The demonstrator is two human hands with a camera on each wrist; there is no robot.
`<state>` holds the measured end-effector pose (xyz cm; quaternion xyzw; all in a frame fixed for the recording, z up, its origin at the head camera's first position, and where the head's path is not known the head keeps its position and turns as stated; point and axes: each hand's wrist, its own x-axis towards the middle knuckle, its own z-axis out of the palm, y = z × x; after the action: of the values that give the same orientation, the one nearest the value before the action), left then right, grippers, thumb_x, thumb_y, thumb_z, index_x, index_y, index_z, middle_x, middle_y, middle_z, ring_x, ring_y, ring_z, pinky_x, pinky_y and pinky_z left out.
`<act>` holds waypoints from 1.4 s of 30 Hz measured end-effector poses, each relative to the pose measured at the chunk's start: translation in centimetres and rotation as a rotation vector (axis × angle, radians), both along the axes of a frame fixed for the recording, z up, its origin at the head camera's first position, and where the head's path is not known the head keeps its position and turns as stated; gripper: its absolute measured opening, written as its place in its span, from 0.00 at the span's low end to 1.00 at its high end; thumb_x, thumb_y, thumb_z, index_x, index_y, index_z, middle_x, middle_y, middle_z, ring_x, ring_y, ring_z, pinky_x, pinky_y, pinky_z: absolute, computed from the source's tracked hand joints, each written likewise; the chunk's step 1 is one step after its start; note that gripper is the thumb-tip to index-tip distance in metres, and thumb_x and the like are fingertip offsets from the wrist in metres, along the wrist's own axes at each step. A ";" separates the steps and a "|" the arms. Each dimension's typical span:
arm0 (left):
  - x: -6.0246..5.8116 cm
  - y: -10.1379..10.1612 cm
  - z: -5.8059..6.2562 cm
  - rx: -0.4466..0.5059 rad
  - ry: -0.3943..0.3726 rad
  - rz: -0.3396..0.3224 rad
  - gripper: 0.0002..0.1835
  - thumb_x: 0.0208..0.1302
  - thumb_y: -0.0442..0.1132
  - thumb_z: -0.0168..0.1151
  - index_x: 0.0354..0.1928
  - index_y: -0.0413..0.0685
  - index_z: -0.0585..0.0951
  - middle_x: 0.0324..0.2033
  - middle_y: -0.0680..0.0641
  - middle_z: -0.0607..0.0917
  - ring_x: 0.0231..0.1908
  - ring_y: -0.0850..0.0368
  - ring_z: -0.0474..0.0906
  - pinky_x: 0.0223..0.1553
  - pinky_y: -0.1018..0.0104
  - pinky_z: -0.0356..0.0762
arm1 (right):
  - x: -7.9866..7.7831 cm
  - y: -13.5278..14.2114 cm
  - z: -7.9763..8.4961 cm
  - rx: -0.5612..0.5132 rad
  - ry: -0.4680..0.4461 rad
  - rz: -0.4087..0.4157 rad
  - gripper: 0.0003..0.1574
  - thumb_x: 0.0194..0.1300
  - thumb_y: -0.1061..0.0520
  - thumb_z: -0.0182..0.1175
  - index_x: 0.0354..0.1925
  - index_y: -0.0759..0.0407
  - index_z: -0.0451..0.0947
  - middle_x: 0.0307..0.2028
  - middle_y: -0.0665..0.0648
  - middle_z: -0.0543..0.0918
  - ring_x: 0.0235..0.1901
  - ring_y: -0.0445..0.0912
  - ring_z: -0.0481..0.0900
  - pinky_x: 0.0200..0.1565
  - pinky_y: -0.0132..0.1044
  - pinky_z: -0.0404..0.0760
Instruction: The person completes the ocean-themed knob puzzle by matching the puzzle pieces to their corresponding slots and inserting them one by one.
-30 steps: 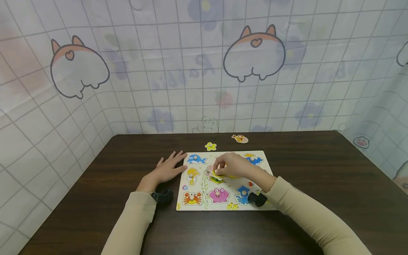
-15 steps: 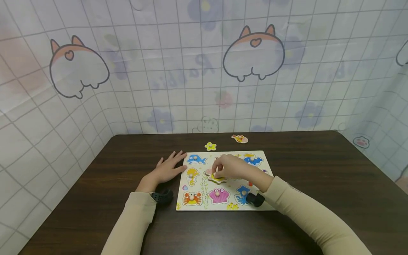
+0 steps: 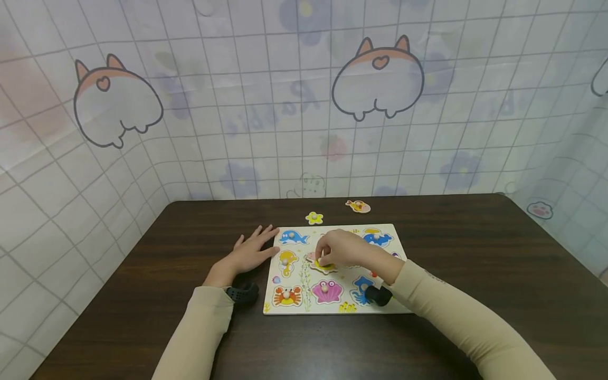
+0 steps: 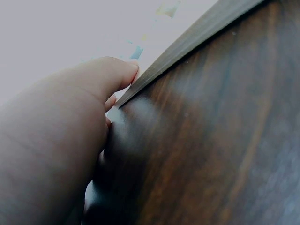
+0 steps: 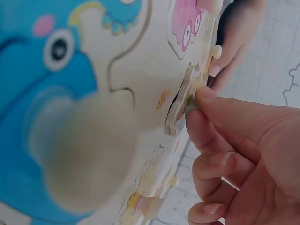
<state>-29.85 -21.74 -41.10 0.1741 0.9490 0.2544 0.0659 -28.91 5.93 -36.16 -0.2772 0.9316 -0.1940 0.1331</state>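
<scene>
A white wooden knob puzzle board [image 3: 323, 310] with sea-animal pictures lies on the dark table. Over its middle, my right hand [image 3: 344, 248] pinches the knob of a yellow puzzle piece [image 3: 324, 269] between thumb and index finger. In the right wrist view, that piece [image 5: 180, 105] stands slightly proud of the board, tilted; my hand covers part of it, so its animal is unclear. My left hand [image 3: 247, 258] lies flat with spread fingers at the board's left edge, thumb touching that edge. A pink shell piece [image 3: 326, 291] sits just below the pinched piece.
Beyond the board lie a yellow star-shaped piece [image 3: 314, 218] and a fish piece [image 3: 358, 206]. Crab [image 3: 287, 296], seahorse [image 3: 286, 262] and blue octopus-like [image 3: 362, 289] pieces sit on the board. A patterned cloth wall [image 3: 304, 132] rises behind the table.
The yellow piece has gone from raised and tilted to lying nearly flat on the board, my right hand shifting slightly with it. My left hand has stayed in place.
</scene>
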 end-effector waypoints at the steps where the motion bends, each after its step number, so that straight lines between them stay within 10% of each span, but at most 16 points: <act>1: 0.0 0.0 0.0 0.001 0.000 0.000 0.36 0.80 0.54 0.51 0.82 0.49 0.57 0.80 0.41 0.50 0.79 0.38 0.37 0.71 0.29 0.28 | 0.0 -0.1 0.1 0.004 -0.001 0.000 0.04 0.68 0.57 0.70 0.34 0.50 0.86 0.29 0.48 0.80 0.29 0.43 0.75 0.32 0.34 0.74; 29: 0.1 0.0 0.1 0.014 0.006 -0.006 0.36 0.80 0.53 0.52 0.81 0.48 0.57 0.80 0.40 0.51 0.79 0.39 0.37 0.71 0.29 0.28 | 0.0 0.2 0.4 0.015 -0.010 0.021 0.03 0.69 0.55 0.69 0.40 0.50 0.90 0.33 0.46 0.82 0.33 0.42 0.77 0.36 0.35 0.77; 42: 0.1 0.0 0.0 0.011 0.004 -0.003 0.36 0.80 0.53 0.52 0.82 0.48 0.57 0.80 0.41 0.51 0.79 0.39 0.37 0.72 0.30 0.28 | -3.2 3.6 1.2 -0.272 0.047 -0.092 0.13 0.73 0.57 0.63 0.50 0.62 0.87 0.41 0.55 0.86 0.40 0.50 0.81 0.45 0.44 0.81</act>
<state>-29.77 -21.71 -41.07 0.1763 0.9475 0.2592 0.0634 -32.14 9.51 -35.01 -0.2542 0.9112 -0.3180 0.0634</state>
